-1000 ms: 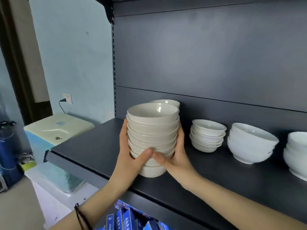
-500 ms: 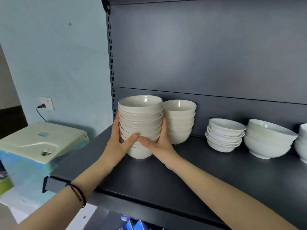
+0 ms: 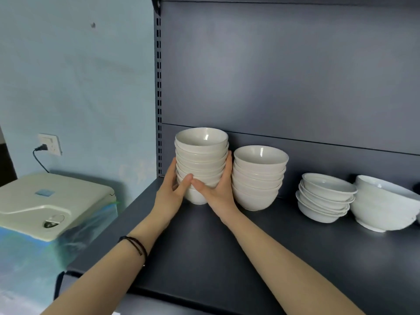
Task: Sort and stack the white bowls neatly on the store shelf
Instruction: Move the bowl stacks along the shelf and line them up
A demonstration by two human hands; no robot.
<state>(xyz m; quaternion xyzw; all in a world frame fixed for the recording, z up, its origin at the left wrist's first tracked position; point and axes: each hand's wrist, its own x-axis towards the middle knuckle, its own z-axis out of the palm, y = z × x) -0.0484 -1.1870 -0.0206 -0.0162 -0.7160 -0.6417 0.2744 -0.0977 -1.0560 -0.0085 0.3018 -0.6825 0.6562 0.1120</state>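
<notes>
Your left hand and right hand cup the tall stack of bowls from both sides, thumbs meeting in front. The stack sits at the back left of the shelf, just beside a shorter stack. Step in hand, as judged: placing. Next: confirm the base sits flat, then let go evenly so the stack does not lean.

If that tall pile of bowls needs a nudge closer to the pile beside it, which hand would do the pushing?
Probably the left hand: it cups the tall bowl stack's outer side, so it can push toward the shorter bowl stack. The right hand sits wedged between both stacks.
</notes>
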